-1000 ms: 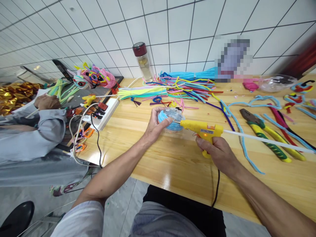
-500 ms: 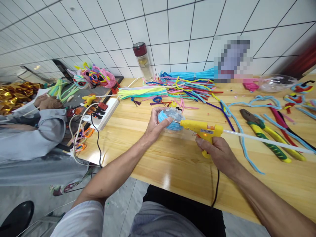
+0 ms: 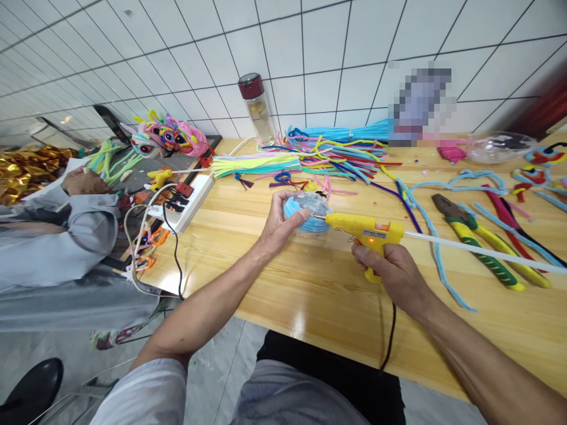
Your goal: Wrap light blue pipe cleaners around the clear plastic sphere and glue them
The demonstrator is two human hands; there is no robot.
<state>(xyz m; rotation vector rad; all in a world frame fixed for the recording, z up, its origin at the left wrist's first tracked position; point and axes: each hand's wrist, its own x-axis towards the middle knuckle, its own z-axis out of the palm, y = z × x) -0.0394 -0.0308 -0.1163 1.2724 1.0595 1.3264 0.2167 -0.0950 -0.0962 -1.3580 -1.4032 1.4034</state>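
Observation:
My left hand (image 3: 283, 219) is closed around the left side of a round blue piece (image 3: 305, 223) that looks wound from pipe cleaners, with a grey patch on top; the thumb presses on it. A yellow hot glue gun (image 3: 365, 230) is in my right hand (image 3: 394, 268), fingers wrapped round its handle, and a small light glows on its body. Its metal nozzle points left and meets or nearly meets the right side of the blue piece. A long clear glue stick (image 3: 478, 251) sticks out of the gun's back end.
Behind lie bundles of coloured pipe cleaners (image 3: 257, 165) and a glass bottle (image 3: 259, 112). Green-yellow pliers (image 3: 481, 242) rest at right. At left stand a white power strip (image 3: 188, 206) with cords, a second glue gun (image 3: 159, 178) and a colourful figure (image 3: 170, 139). A co-worker's sleeve (image 3: 88, 230) is beyond.
The glue gun has shifted very slightly to the right with my right hand. My left hand keeps its hold on the blue piece.

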